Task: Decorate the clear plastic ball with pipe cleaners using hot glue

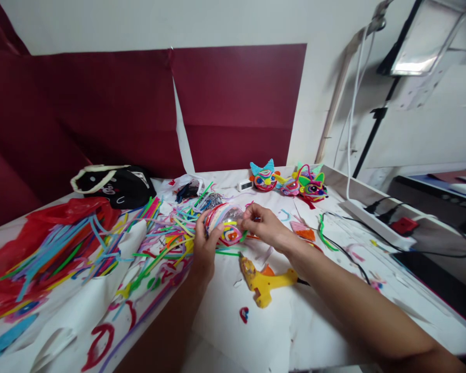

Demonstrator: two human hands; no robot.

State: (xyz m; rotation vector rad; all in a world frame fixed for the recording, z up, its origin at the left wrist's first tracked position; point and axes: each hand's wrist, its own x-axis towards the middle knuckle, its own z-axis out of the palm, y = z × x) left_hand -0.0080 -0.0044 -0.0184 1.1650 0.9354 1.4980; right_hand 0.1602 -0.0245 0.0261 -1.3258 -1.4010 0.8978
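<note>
The round craft piece [225, 227] has curved stripes of pink, yellow and red. At its 5 o'clock, the glue gun [266, 284] is yellow with an orange trigger. At 9 o'clock, the loose stems [101, 243] are blue, green, pink and yellow. At 1 o'clock, the masks [289, 182] are blue, pink and green.

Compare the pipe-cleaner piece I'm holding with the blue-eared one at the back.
The held piece is gripped between the left hand and right hand; the blue-eared one lies untouched on the table. The held piece looks plainly round; the blue-eared one has pointed ears and eyes. Both are multicoloured pipe-cleaner work.
</note>
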